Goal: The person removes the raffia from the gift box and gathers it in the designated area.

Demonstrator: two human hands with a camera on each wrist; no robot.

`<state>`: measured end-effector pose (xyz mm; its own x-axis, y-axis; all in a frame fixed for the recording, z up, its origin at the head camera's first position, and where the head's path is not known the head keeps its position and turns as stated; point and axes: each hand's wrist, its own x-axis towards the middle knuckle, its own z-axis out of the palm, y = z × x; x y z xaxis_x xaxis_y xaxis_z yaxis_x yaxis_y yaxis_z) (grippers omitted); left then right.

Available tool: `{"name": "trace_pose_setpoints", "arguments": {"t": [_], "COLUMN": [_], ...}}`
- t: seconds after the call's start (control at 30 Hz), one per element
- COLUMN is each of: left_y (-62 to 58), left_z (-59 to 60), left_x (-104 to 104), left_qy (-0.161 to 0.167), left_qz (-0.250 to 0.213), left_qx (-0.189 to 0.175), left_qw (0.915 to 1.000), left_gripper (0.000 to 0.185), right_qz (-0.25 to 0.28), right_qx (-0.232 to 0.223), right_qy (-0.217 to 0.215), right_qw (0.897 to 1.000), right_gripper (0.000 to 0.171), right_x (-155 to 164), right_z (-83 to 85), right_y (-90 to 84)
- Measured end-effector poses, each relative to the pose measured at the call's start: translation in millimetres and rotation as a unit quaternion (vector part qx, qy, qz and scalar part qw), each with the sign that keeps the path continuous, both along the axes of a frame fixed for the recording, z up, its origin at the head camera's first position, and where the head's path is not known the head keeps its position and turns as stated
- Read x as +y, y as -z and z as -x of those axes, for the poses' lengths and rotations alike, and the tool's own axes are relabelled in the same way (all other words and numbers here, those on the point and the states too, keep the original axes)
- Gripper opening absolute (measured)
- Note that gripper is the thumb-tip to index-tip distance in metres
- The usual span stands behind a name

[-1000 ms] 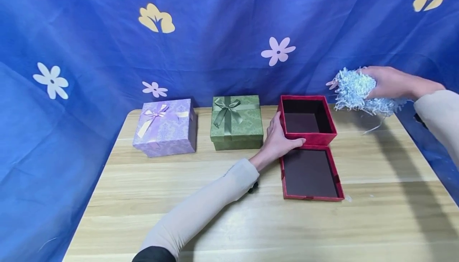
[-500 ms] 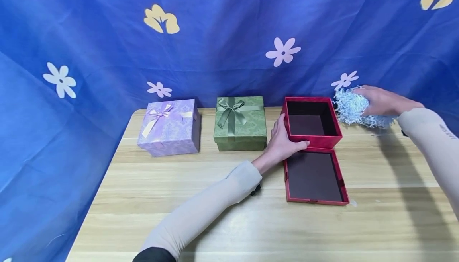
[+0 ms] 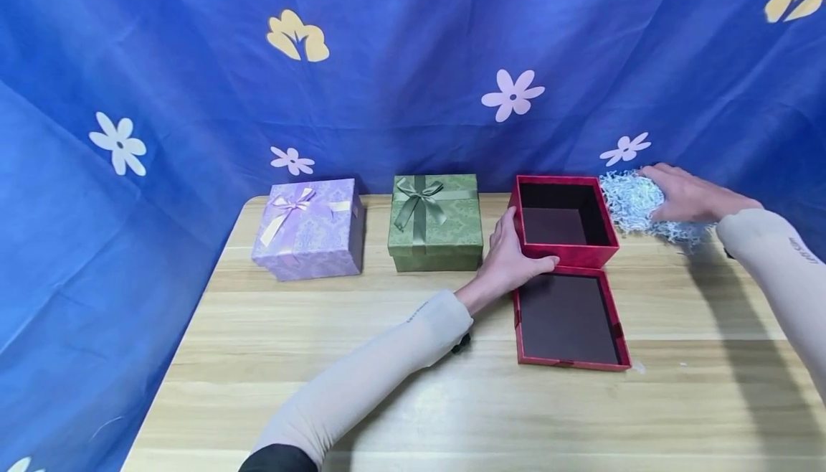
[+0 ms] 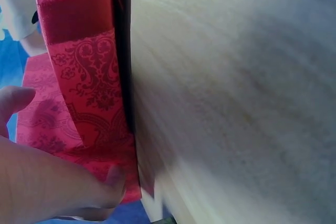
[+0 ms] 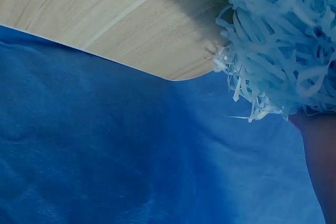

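Note:
A red gift box (image 3: 568,257) stands at the back right, uncovered, its dark inside bare. My left hand (image 3: 506,257) holds its front left corner, fingers along the left wall and thumb at the front. The left wrist view shows that hand (image 4: 58,182) against the red patterned wall (image 4: 42,124). To the right of the box my right hand (image 3: 690,196) grips a bundle of light blue shredded paper (image 3: 629,203), low over the table. The bundle fills the upper right of the right wrist view as shredded paper (image 5: 283,40), hiding most of the fingers.
The box's red lid (image 3: 568,318) lies inside up, right in front of it. A green gift box (image 3: 435,242) with a bow and a lilac gift box (image 3: 323,242) stand to the left. Behind the wooden table (image 3: 387,386) hangs a blue curtain (image 3: 400,63).
My right hand has come down with the shredded paper from the air to beside the red box. The left hand stays at the box corner. The head view has shifted slightly.

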<state>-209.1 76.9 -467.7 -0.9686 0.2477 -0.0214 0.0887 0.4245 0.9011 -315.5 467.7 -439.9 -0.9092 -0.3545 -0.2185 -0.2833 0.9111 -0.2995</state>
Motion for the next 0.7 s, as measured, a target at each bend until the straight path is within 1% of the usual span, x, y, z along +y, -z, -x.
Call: {"name": "trace_pose_setpoints", "arguments": {"t": [0.17, 0.27, 0.33, 0.47, 0.53, 0.6, 0.7], "left_y": [-3.2, -4.8, -5.6, -7.3, -8.9, -10.5, -13.2], "left_z": [-3.9, -4.7, -4.8, -5.3, -6.5, -7.9, -10.4], "left_x": [0.0, -0.7, -1.3, -2.2, -2.5, -3.1, -4.6], "left_qy": [0.002, 0.000, -0.001, 0.000, -0.002, -0.003, -0.004], "left_qz": [0.001, -0.002, -0.005, -0.008, -0.008, -0.007, -0.009], "left_qx": [-0.001, 0.004, 0.007, 0.008, 0.007, 0.008, 0.008], "left_qw": [1.0000, 1.0000, 1.0000, 0.9999, 0.9999, 0.9999, 0.9999], "left_gripper": [0.118, 0.119, 0.118, 0.118, 0.119, 0.120, 0.122], "right_qz": [-0.015, -0.009, -0.001, 0.032, 0.044, 0.051, 0.064], "right_qx": [0.031, 0.051, 0.060, 0.068, 0.072, 0.075, 0.076], "right_qy": [0.006, 0.001, 0.000, 0.005, 0.012, 0.021, 0.036], "right_qw": [0.999, 0.999, 0.998, 0.997, 0.996, 0.996, 0.994], "right_gripper": [0.096, 0.099, 0.101, 0.104, 0.105, 0.104, 0.098], "right_x": [1.9, 2.0, 2.7, 6.1, 8.7, 11.4, 12.3], "right_z": [-9.9, -16.8, -20.7, -28.2, -31.6, -35.1, -40.7], "right_y": [-0.6, -3.8, -6.3, -12.7, -15.7, -17.9, -19.7]}}
